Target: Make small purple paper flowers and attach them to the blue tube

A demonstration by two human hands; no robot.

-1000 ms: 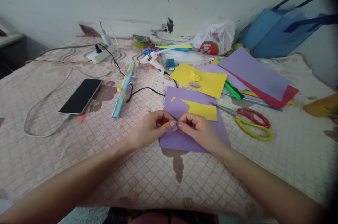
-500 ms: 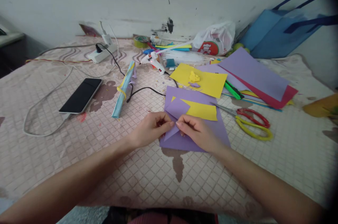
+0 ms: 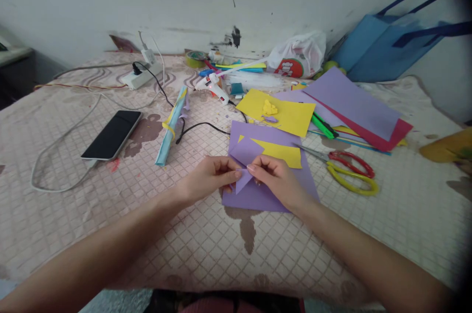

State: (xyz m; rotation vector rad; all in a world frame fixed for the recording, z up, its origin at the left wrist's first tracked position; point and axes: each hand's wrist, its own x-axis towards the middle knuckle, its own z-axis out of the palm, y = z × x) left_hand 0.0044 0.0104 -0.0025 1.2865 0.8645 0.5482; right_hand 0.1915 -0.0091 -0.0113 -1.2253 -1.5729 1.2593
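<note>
Between my two hands is a small folded purple paper piece [image 3: 244,181] with a pointed lower end. The thumb and fingers of my left hand [image 3: 217,176] pinch its left side, and my right hand [image 3: 273,177] pinches its upper right. Both hands are over a purple sheet [image 3: 273,200] lying on the table. Another purple piece [image 3: 248,149] and a yellow strip [image 3: 283,153] rest on that sheet, just beyond my fingers. Scissors [image 3: 346,170] with red and yellow handles lie to the right, their tips at the yellow strip.
A phone [image 3: 112,136] and a light blue paper roll [image 3: 171,128] lie left on the table [image 3: 165,249]. Farther back are a glue gun [image 3: 216,89], a power strip [image 3: 142,77], a yellow sheet [image 3: 287,113], a green cutter [image 3: 323,126] and a blue bag [image 3: 379,47].
The small purple piece has turned between my fingers, so its pointed end now hangs between my hands. Both hands stay nearly in place, and the view has shifted slightly.
</note>
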